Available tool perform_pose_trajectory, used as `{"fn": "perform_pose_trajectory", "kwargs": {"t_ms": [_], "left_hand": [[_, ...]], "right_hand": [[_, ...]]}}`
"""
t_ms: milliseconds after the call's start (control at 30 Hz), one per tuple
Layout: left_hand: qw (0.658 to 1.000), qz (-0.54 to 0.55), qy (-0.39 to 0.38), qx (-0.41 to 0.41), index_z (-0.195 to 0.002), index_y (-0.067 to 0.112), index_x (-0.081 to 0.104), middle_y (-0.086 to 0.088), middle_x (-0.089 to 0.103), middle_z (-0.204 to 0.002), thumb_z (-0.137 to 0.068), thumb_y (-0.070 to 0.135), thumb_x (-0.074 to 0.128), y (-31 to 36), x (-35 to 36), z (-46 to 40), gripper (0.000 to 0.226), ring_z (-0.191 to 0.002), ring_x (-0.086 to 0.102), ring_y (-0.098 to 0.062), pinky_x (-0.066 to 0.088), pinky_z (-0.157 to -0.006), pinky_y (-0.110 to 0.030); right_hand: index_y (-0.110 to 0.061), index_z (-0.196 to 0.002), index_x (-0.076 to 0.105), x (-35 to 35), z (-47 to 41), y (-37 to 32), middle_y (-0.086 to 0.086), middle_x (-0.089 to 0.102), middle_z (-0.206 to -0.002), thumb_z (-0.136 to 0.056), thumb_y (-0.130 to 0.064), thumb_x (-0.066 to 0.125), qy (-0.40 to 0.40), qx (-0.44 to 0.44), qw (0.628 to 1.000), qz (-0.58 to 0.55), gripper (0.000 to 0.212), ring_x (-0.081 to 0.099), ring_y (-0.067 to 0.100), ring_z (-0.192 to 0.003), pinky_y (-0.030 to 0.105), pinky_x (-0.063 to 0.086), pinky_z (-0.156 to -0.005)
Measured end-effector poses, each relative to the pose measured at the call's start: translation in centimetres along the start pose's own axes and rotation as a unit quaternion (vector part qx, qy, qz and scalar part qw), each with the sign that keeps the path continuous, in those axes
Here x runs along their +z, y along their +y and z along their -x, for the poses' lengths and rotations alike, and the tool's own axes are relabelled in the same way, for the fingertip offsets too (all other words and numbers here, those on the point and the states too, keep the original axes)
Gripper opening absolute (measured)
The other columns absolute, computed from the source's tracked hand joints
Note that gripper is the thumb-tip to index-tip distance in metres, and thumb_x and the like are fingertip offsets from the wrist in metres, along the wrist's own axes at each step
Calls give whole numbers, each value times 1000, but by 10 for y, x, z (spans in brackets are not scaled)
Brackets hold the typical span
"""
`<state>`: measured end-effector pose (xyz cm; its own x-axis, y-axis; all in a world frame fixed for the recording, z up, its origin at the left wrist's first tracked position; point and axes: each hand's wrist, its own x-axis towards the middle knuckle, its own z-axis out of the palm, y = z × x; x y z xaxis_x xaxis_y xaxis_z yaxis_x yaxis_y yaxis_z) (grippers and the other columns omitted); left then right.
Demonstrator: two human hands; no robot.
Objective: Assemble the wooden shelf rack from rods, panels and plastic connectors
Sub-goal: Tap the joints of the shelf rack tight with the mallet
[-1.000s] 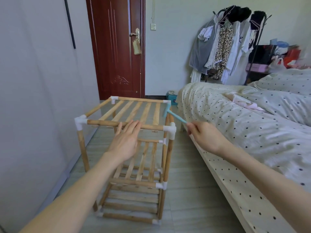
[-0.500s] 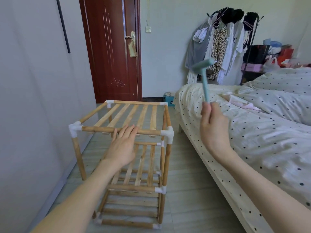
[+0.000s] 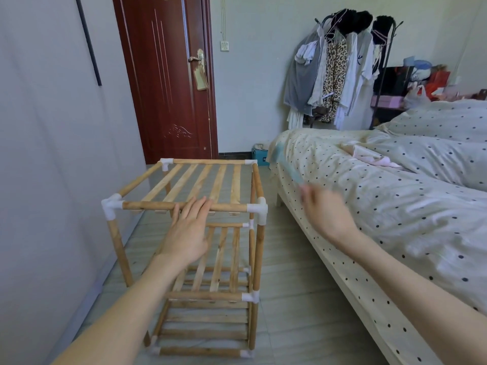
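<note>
Fingers of L hand (image 3: 188, 234) are laid flat and straight on front top rod (image 3: 152, 206) of wooden rack (image 3: 210, 259). R hand (image 3: 325, 210), motion-blurred, is wrapped round teal mallet (image 3: 286, 164) handle, raised beside bed (image 3: 395, 206). Rack is stood upright on floor betw. wall and bed.

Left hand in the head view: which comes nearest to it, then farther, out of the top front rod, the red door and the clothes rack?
From the left hand:
1. Top front rod: under its fingers, on the shelf rack.
2. Red door: beyond the rack, straight ahead.
3. Clothes rack: farthest, in the far right corner past the bed's foot.
</note>
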<state>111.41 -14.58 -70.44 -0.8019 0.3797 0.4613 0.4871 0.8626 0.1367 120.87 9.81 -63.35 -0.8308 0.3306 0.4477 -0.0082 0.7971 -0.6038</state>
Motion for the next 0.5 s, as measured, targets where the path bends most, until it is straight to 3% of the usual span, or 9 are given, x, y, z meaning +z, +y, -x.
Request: {"fn": "perform_pose_trajectory", "kwargs": {"t_ms": [67,100,167,233,267,333,367,433,500], "left_hand": [[1000,3,2,-3,-150,17,9,1,9,-158,-82,-1,50,1,1,-3,82,-145,-2,-15,-7,-118,-43],[1000,0,2,-3,-150,17,8,1,9,-158,-82,-2,50,1,0,-3,82,-145,-2,-15,-7,-118,-43],[1000,-3,-6,-1,-150,18,8,2,9,-157,-81,-2,51,0,0,-2,84,-145,-1,-14,-7,-118,-43],[1000,-2,-3,-1,-150,18,7,2,8,-158,-81,-2,51,-1,2,-2,84,-145,-2,-14,-8,-117,-42],[1000,-2,-1,-3,-150,18,7,2,8,-158,-81,-1,50,0,2,-2,84,-145,-2,-14,-9,-117,-42],[1000,0,1,-3,-150,18,7,2,8,-158,-81,-2,50,1,3,-2,83,-145,-3,-14,-9,-117,-42],[1000,1,2,-3,-150,18,7,2,8,-157,-81,-2,50,1,3,-3,83,-145,-2,-14,-9,-117,-42],[1000,3,-6,-3,-150,17,8,1,9,-157,-81,-1,51,0,0,-2,84,-145,-2,-14,-8,-117,-42],[1000,5,-10,-4,-150,18,8,2,8,-157,-82,0,52,-1,0,-1,83,-145,-2,-14,-8,-118,-42]], "right_hand": [[-15,-81,44,-3,-2,-5,1,48,-62,-100,-34,27,173,-27,982,-66,31,51,30,-64,39,39,-60],[-13,-87,46,-1,3,-8,3,52,-65,-100,-33,27,143,-18,988,-46,31,53,31,-65,40,40,-61],[-11,-95,50,17,21,10,14,60,-84,-101,-35,25,-47,26,996,73,35,58,34,-79,39,45,-70],[-21,-75,47,11,12,15,12,58,-82,-101,-38,26,-89,36,994,57,38,55,33,-77,36,45,-70],[-26,-67,40,2,2,10,6,55,-72,-101,-39,27,-29,13,1000,0,39,54,28,-69,33,43,-61],[-28,-67,37,-6,-7,4,-5,48,-60,-99,-39,26,196,-40,975,-92,35,48,13,-56,27,32,-50],[-24,-73,41,-7,-5,-2,-5,49,-62,-99,-36,26,209,-45,973,-90,32,48,14,-56,28,31,-51],[-13,-93,51,13,13,5,6,59,-79,-101,-30,26,-10,12,997,71,31,55,26,-71,31,38,-62],[-13,-88,55,24,28,23,9,59,-88,-101,-36,27,-206,68,959,184,38,55,28,-79,31,42,-69]]}}
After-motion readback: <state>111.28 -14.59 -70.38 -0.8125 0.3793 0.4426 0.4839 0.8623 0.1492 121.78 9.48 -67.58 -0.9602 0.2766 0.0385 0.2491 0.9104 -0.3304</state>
